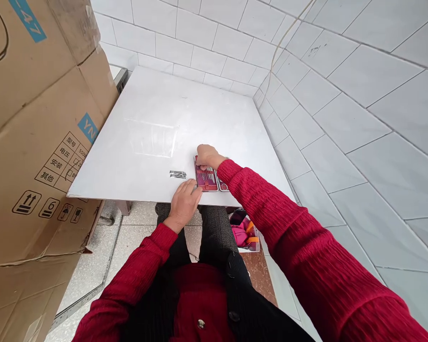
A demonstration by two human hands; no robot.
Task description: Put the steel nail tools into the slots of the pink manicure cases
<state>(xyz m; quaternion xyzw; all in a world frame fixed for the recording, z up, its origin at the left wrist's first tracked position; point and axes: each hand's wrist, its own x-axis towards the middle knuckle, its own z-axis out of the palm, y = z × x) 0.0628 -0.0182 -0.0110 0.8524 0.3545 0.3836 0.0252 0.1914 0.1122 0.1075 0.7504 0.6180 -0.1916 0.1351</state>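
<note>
An open manicure case point(207, 187) with a red lining lies near the front edge of the white table. Slim metal tools sit in its left half, and a scissors handle shows in the right half, mostly covered by my right sleeve. My left hand point(184, 201) is at the case's lower left corner, its fingers bent together against the edge. Over the upper part of the case, my right hand point(207, 156) is closed with fingertips down; whatever they pinch is hidden. Two nail clippers point(177, 174) lie side by side just left of the case.
A large cardboard box point(53, 142) stands along the table's left side. Tiled walls point(324, 118) rise behind and to the right, with a cable point(275, 50) hanging in the corner. Below the table's right front is a bin point(251, 247) with pink and orange things and a dark phone-like object.
</note>
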